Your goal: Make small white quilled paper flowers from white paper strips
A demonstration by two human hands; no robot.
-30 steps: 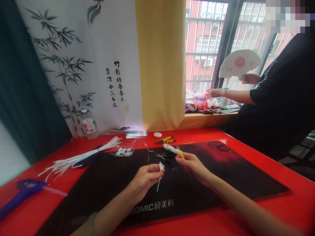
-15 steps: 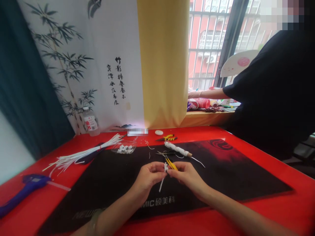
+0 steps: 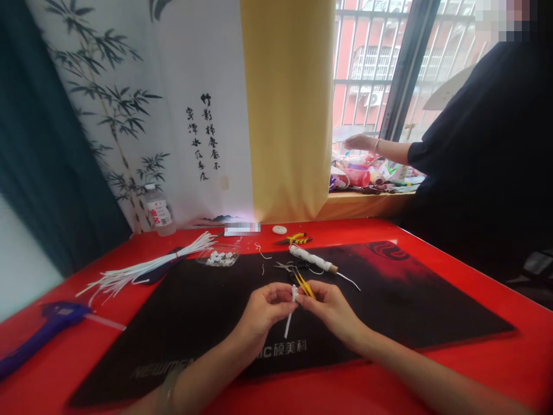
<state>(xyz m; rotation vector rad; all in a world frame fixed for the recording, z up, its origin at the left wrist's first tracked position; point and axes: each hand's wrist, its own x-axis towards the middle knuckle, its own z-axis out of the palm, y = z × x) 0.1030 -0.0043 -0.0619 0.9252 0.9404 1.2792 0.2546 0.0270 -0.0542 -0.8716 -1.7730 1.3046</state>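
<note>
The left hand had its thumb and fingers pinched together on a small looped piece of white cord, which sat between the two hands above the black mat, a tail end hanging below it. The right hand was curled around yellow tweezers, their tips pointing up and away, while its thumb and fingertip met the near side of the looped piece; how firmly they gripped it could not be told. Just beyond the hands lay scissors, blades spread, and beside them a spool wound with white cord, one loose end trailing across the mat. Farther back were yellow-and-black pliers and a white rounded object. To the left stood a clear container of white beads, next to a bundle of white strands; a blue glue gun rested at the left of the red table, and a bottle stood at its back. By the window, another person's hand reached over a cluttered sill.
</note>
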